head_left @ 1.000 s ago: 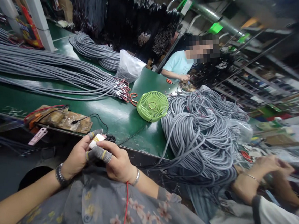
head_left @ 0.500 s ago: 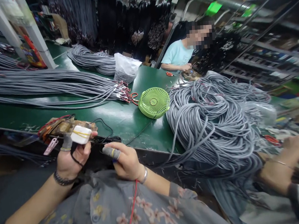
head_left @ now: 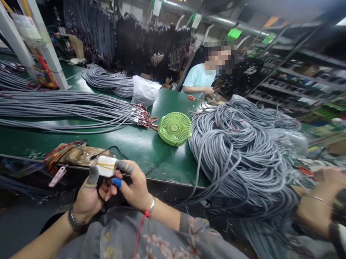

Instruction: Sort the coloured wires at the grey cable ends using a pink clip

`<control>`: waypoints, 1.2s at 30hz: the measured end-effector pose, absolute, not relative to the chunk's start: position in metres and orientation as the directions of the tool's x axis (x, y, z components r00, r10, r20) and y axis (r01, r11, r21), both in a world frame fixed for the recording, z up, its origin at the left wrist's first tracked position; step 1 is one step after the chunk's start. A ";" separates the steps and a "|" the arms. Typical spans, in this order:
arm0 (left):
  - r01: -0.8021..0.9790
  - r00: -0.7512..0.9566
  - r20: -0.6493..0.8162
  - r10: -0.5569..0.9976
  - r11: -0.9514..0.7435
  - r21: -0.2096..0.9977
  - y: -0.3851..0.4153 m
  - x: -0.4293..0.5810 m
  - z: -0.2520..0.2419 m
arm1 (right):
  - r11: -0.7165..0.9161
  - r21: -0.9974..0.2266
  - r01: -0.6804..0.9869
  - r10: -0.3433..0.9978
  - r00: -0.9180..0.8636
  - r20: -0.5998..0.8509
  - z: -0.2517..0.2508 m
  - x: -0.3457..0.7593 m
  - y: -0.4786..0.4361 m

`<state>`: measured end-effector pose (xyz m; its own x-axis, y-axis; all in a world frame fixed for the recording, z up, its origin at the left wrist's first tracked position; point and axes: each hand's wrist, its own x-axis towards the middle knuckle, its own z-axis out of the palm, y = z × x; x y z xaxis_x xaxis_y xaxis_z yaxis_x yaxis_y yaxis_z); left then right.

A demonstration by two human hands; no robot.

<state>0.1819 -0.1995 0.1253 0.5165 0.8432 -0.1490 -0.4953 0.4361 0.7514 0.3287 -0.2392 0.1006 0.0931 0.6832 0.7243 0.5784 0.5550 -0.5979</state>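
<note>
A white, rounded block point(head_left: 106, 166) with a yellow rubber band around it sits in my left hand point(head_left: 89, 195). My left thumb wears a grey finger cover and presses the block's left side; the fingers curl beneath it. A black cord loops by that palm. My right hand point(head_left: 135, 188) has come to the block's right edge, its grey-covered finger against it and its blue-capped thumb just below. Whether a small thing lies between those fingertips is hidden. Behind the block, a brown taped bundle point(head_left: 77, 155) with wires lies at the table edge, a pink clip point(head_left: 58, 176) hanging by it.
A green fan point(head_left: 175, 128) stands on the green table point(head_left: 127, 142). Grey cables point(head_left: 239, 156) are heaped at right, and long cables point(head_left: 57, 107) lie at left. Red-handled scissors point(head_left: 153, 122) lie beside the fan. A co-worker's arm point(head_left: 315, 210) is at far right; another person point(head_left: 199, 79) works across the table.
My right hand has moved left and up to meet the white block. My left hand and the block have shifted right. The view has tilted slightly upward.
</note>
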 end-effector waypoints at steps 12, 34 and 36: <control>-0.404 0.443 -0.246 0.862 0.437 0.804 -0.220 0.193 0.127 | 0.620 -0.400 0.675 0.539 0.004 0.843 0.102 0.345 -0.242; -0.180 0.550 0.034 0.834 0.078 0.981 -0.220 0.178 0.131 | 0.667 -0.329 0.669 0.428 0.017 0.903 0.094 0.350 -0.251; -0.184 0.550 0.044 0.834 0.069 0.981 -0.218 0.176 0.128 | 0.676 -0.295 0.675 0.411 -0.013 0.912 0.094 0.352 -0.253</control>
